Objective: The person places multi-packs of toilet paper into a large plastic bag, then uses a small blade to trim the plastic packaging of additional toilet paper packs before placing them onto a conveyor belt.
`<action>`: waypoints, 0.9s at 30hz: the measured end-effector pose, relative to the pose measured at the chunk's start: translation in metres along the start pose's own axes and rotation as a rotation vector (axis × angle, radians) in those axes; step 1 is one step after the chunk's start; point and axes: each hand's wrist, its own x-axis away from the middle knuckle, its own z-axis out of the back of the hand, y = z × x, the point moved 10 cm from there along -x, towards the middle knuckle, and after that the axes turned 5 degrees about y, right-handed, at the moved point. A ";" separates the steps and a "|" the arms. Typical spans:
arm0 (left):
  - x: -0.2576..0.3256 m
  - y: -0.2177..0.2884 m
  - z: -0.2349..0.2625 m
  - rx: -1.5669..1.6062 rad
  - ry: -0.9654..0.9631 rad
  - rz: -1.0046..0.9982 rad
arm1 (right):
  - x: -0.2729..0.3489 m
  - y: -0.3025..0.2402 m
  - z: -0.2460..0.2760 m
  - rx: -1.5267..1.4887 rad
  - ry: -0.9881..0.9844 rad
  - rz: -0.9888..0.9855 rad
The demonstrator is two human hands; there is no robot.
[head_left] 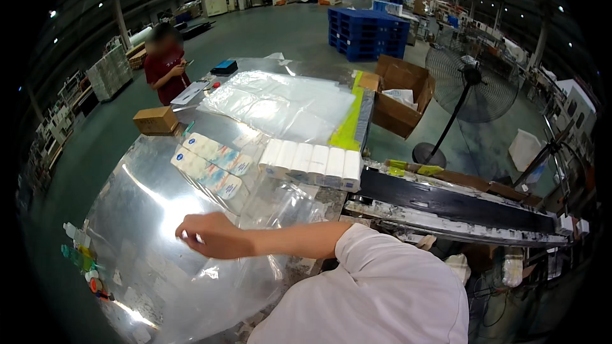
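My right hand reaches leftward over the shiny metal table, its bare forearm coming from a white sleeve. The fingers are curled in with a small gap beside the thumb; whether anything is pinched in them I cannot make out. Below it lies clear plastic film, and more crumpled film lies beyond the forearm. Just past the hand are overlapping flat printed packaging bags, pale with blue marks. To their right stands a row of white paper tissue packs. My left hand is out of view.
A stack of translucent plastic sheets covers the table's far part. A small brown box sits at the left edge, near a person in a red shirt. Rightward are a conveyor belt, an opened carton, a fan and blue pallets.
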 end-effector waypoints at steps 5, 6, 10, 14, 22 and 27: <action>0.007 -0.056 0.007 -0.071 0.207 0.101 | 0.070 0.001 -0.035 -0.119 -0.507 -0.226; 0.008 -0.065 0.020 -0.118 0.290 0.106 | 0.082 0.001 -0.044 -0.125 -0.585 -0.219; 0.016 -0.088 0.039 -0.297 0.471 0.122 | 0.144 0.020 -0.088 -0.195 -0.872 -0.296; 0.036 -0.022 -0.096 0.019 -0.005 0.064 | 0.202 0.019 -0.119 -0.349 -1.260 -0.480; 0.030 0.016 -0.178 0.488 -0.163 0.020 | 0.190 0.019 -0.092 -0.637 -0.810 -0.813; 0.035 0.052 -0.180 0.645 -0.336 0.075 | 0.163 0.020 -0.073 -0.370 -0.729 -0.490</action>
